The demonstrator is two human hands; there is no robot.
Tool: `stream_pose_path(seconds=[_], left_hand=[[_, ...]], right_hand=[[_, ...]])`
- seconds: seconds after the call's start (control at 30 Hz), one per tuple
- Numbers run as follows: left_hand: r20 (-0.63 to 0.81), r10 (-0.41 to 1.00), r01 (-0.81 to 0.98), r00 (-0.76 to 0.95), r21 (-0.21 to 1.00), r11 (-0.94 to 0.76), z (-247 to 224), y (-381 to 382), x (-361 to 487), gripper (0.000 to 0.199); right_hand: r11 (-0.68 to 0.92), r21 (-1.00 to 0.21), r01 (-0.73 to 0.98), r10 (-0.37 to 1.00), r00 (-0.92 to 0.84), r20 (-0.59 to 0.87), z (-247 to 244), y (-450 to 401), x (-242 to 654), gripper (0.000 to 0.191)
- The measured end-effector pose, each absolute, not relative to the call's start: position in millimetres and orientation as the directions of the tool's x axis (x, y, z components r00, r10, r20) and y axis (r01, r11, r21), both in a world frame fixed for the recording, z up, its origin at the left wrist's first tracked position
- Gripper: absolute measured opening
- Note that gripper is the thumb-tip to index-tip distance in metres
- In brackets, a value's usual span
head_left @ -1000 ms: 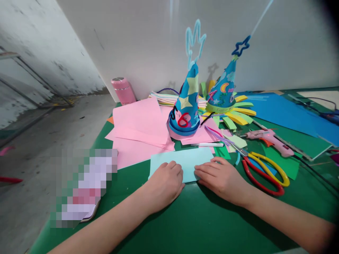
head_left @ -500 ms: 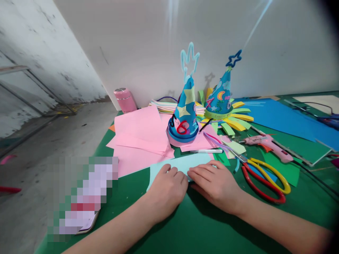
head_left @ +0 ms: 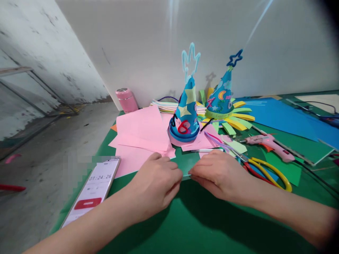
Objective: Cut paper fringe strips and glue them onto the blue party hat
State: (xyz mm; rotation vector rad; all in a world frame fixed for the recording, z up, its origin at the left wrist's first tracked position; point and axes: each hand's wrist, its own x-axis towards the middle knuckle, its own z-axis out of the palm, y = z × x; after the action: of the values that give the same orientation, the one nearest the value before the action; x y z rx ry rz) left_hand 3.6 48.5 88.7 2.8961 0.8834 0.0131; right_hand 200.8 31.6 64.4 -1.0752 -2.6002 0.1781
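Above the front part of the green table, my left hand (head_left: 158, 183) and my right hand (head_left: 221, 175) face each other, fingers closed. Both pinch the near edge of a light blue sheet of paper (head_left: 186, 177). Only a thin strip of it shows in the gap between my fingertips; my hands hide the rest. Just beyond stands a blue paper cone hat (head_left: 186, 109) with pale stars, a red 6 and a light blue pipe-cleaner crown. Scissors (head_left: 275, 176) with red and yellow handles lie beside my right hand, partly covered by it.
Pink paper sheets (head_left: 140, 127) lie at left, near a phone (head_left: 99, 188) showing a timer and a pink bottle (head_left: 126, 100). A second cone hat (head_left: 221, 95) stands behind. On the right are a pink glue gun (head_left: 270, 144) with its cord and blue sheets (head_left: 278, 114).
The light blue paper, earlier lying broad and visible beyond my hands, now shows only as a thin strip between them. Both hands have lifted slightly, and my left has moved left.
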Motion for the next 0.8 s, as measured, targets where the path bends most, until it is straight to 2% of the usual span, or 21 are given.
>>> stream_pose_path(seconds=[0.2,0.33,0.5,0.57,0.6,0.7,0.8], left_hand=[[-0.048,0.605,0.605,0.795,0.156,-0.781,103,43,-28,0.025],[0.014,0.647,0.633,0.763,0.188,-0.751,108,41,-55,0.027],[0.29,0.655,0.681,0.698,0.015,-0.732,125,39,-62,0.013],[0.343,0.64,0.687,0.688,-0.022,-0.726,130,34,-45,0.021],[0.323,0.638,0.681,0.699,-0.026,-0.732,131,31,-35,0.026],[0.09,0.634,0.638,0.768,-0.02,-0.77,127,25,-3,0.021],[-0.048,0.593,0.591,0.804,-0.055,-0.805,122,24,10,0.017]], right_hand=[[0.696,-0.276,0.663,0.718,-0.648,0.255,75,30,211,0.018],[0.693,-0.29,0.66,0.721,-0.631,0.287,74,29,216,0.019],[0.698,-0.213,0.683,0.71,-0.622,0.33,77,28,213,0.02],[0.717,-0.19,0.671,0.69,-0.643,0.332,81,26,206,0.018],[0.73,-0.177,0.66,0.676,-0.658,0.332,82,24,201,0.016],[0.766,-0.126,0.63,0.629,-0.696,0.347,88,18,188,0.017],[0.78,-0.109,0.616,0.611,-0.711,0.348,95,14,184,0.017]])
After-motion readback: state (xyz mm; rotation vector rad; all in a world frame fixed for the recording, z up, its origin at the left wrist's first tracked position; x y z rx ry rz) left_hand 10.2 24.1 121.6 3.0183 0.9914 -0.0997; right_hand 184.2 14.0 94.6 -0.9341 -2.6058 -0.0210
